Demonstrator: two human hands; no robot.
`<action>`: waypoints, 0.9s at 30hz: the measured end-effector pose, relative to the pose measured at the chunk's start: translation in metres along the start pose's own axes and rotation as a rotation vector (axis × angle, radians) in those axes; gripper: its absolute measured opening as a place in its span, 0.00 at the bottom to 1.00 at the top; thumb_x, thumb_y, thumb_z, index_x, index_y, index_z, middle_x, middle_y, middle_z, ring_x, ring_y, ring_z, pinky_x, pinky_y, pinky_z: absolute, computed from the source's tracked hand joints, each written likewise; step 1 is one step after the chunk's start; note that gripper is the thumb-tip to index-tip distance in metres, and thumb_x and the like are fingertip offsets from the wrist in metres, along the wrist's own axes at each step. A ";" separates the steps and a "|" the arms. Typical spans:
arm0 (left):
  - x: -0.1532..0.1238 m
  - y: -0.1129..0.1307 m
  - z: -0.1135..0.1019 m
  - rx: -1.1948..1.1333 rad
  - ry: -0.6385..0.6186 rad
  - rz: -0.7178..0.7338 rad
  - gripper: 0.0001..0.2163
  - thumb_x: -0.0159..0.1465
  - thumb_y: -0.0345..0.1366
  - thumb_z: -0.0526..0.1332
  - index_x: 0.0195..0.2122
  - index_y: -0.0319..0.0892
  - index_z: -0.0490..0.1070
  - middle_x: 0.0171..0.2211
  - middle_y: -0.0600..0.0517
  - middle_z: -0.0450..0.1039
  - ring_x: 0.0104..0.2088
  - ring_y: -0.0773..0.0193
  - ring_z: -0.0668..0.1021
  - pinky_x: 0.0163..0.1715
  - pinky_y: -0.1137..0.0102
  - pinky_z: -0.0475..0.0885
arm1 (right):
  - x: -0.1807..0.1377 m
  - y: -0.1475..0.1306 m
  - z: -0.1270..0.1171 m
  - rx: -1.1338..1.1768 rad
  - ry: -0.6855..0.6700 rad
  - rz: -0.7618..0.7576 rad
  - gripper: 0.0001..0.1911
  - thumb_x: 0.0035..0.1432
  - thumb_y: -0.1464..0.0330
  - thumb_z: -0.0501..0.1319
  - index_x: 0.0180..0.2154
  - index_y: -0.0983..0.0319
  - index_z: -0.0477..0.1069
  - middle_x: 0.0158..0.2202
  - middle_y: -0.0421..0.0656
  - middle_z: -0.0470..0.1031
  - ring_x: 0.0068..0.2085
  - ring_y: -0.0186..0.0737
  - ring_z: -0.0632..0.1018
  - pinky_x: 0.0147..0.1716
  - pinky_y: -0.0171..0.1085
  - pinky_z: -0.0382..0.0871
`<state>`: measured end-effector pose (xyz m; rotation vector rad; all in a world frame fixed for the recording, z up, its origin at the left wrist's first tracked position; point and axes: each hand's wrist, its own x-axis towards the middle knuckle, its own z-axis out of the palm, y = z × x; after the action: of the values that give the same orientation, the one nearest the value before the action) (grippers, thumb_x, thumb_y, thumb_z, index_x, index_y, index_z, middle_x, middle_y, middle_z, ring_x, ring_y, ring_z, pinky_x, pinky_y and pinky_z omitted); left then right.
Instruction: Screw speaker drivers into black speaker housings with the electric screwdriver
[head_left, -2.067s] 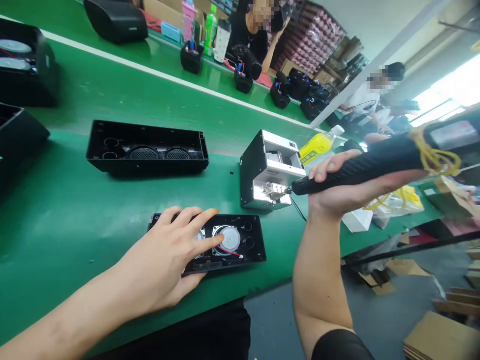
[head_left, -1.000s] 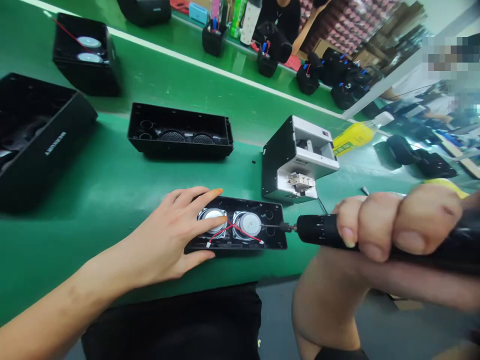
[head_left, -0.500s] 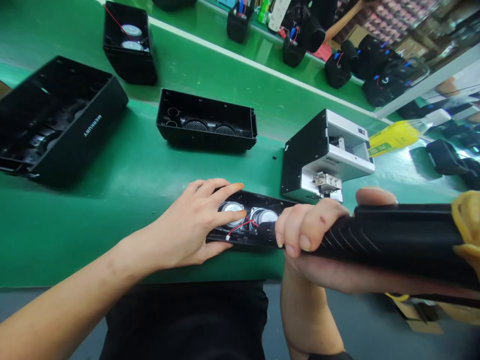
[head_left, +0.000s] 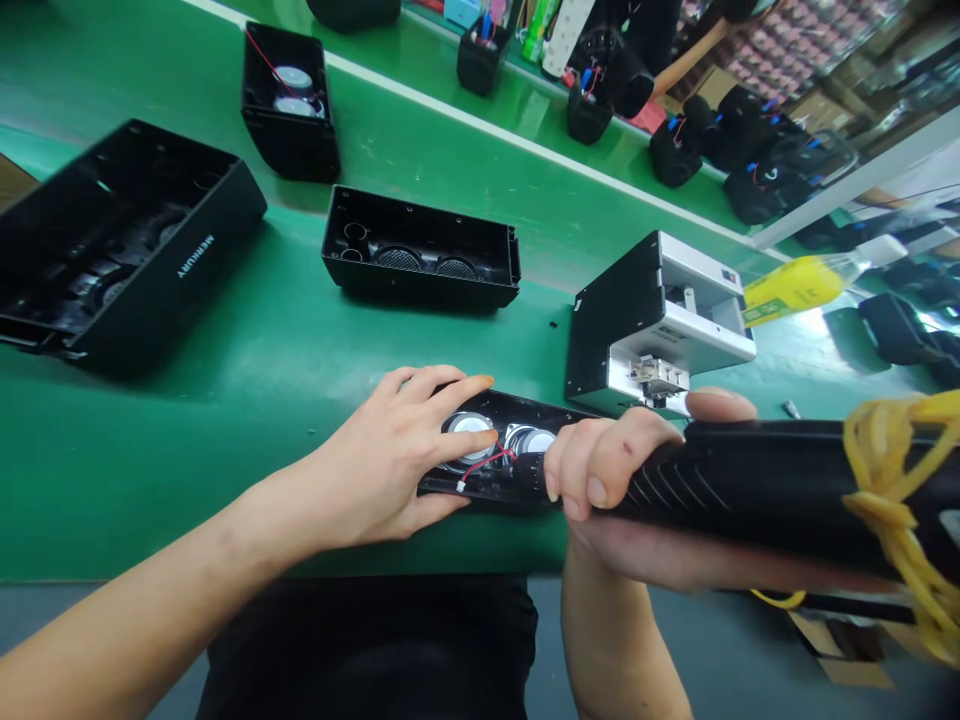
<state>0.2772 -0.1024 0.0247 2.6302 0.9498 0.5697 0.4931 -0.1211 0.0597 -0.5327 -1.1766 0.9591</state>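
Observation:
My left hand (head_left: 397, 460) spans the left end of a black speaker housing (head_left: 517, 402), thumb along the near edge and fingers reaching over the far side. Inside the housing sit two round speaker drivers (head_left: 471, 438) with white backs, and a red wire with a white plug (head_left: 460, 486) runs between them. Wrapped around a thick black electric screwdriver (head_left: 750, 465) is my right hand (head_left: 611, 470). The tool's nose points down into the housing beside the right driver; its tip is hidden. Yellow bands are tied around the tool's rear.
A black and silver screw feeder (head_left: 660, 320) stands right of centre, a yellow bottle (head_left: 799, 285) behind it. Open black housings lie beyond my hands: one in the middle (head_left: 427, 285), a large one (head_left: 202, 270) on the left, and another (head_left: 296, 145) farther back. A white line crosses the green table.
The camera view has shifted slightly, so the table things appear a little lower and farther right. The screwdriver's rear has come left in view. Both hands keep their holds.

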 end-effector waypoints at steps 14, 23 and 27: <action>0.002 0.002 -0.004 0.046 -0.055 0.022 0.20 0.71 0.45 0.66 0.62 0.48 0.77 0.74 0.36 0.65 0.68 0.32 0.69 0.60 0.34 0.69 | -0.005 -0.003 0.003 0.024 -0.187 -0.006 0.12 0.74 0.64 0.64 0.54 0.55 0.83 0.24 0.38 0.75 0.17 0.39 0.73 0.16 0.37 0.72; 0.000 0.003 -0.001 0.030 -0.035 0.006 0.20 0.69 0.43 0.67 0.62 0.49 0.77 0.75 0.37 0.63 0.68 0.33 0.69 0.61 0.33 0.67 | -0.004 0.001 0.005 0.072 -0.154 0.023 0.13 0.74 0.63 0.63 0.52 0.57 0.84 0.21 0.37 0.72 0.17 0.39 0.71 0.17 0.37 0.71; -0.001 0.002 0.002 -0.014 0.026 0.000 0.19 0.68 0.41 0.68 0.60 0.52 0.78 0.74 0.41 0.66 0.67 0.35 0.70 0.62 0.34 0.69 | -0.006 -0.006 0.004 0.050 -0.171 0.059 0.16 0.76 0.61 0.62 0.59 0.53 0.81 0.24 0.39 0.76 0.20 0.40 0.74 0.19 0.39 0.73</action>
<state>0.2778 -0.1048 0.0234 2.6164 0.9501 0.6093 0.4905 -0.1301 0.0624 -0.4542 -1.2917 1.0989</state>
